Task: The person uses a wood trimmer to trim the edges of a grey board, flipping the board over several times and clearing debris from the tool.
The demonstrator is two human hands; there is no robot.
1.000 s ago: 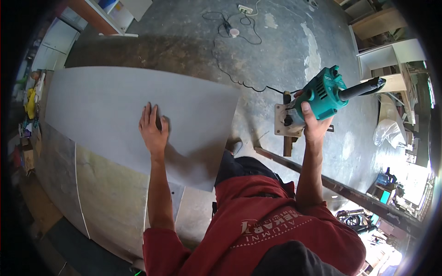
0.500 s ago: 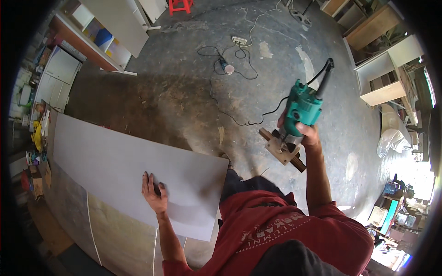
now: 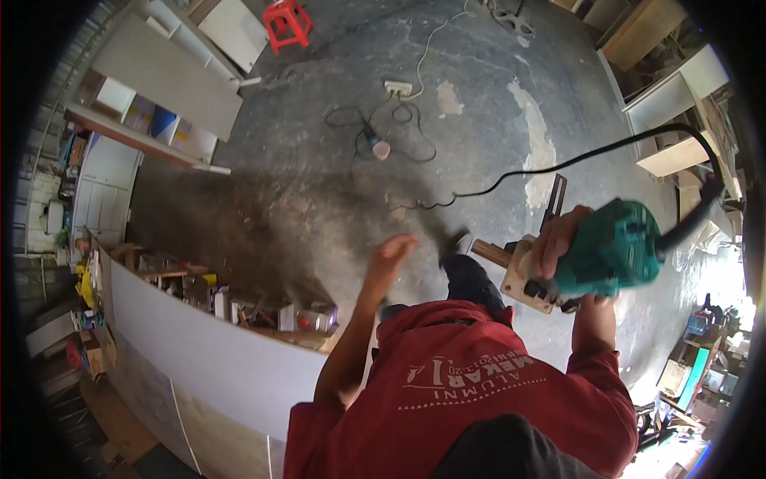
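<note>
My right hand (image 3: 554, 243) is wrapped round a green trim router (image 3: 618, 247), held tilted on its side. Its pale base plate (image 3: 527, 279) points left, with a wooden strip (image 3: 491, 253) and a dark slotted bar (image 3: 555, 203) fixed to it. A black cord (image 3: 590, 153) loops from the tool's rear across to the floor. My left hand (image 3: 391, 251) is raised in front of me, slightly blurred, its fingers stretched and nothing seen in them. Beside my left arm lies a large white panel (image 3: 207, 343), its near end partly hidden by that arm.
Past the panel's far edge, shelving (image 3: 275, 311) holds boxes and small items. On the floor lie a second corded tool (image 3: 375, 144) and a white power strip (image 3: 397, 87). A red stool (image 3: 287, 25) stands far off, near a cabinet (image 3: 171, 72). Wooden box frames (image 3: 670, 120) line the right.
My left hand has lifted off the panel and swung to the right. The router has turned from upright onto its side and moved right and lower. Shelving now shows past the panel.
</note>
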